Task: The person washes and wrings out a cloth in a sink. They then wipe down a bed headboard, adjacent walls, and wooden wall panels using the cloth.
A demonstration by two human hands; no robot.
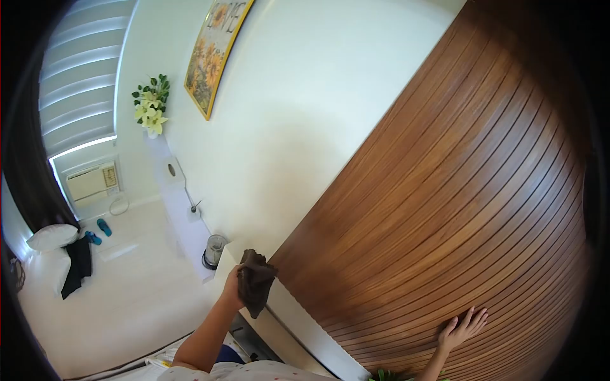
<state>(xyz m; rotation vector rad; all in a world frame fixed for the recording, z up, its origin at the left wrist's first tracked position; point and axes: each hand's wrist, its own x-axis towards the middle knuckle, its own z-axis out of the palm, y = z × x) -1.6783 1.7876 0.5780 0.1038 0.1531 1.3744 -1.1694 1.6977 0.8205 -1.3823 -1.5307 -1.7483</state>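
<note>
A crumpled dark brown cloth [256, 286] is gripped in my left hand [232, 291], in front of the lower left corner of the wood-slat wall panel [406, 209]. The cloth hides most of that hand's fingers. Whether the cloth touches the panel I cannot tell. Farther right, my right hand [467, 329] lies flat against the brown slats with its fingers spread, holding nothing. Just below the panel runs a white ledge [318, 327].
A narrow white shelf [175, 203] along the wall carries a glass jar-like appliance [215, 247] and a vase of flowers [151, 111]. A framed sunflower picture [216, 60] hangs above. Green leaves [384, 375] show at the bottom edge. Slippers [103, 227] lie on the floor.
</note>
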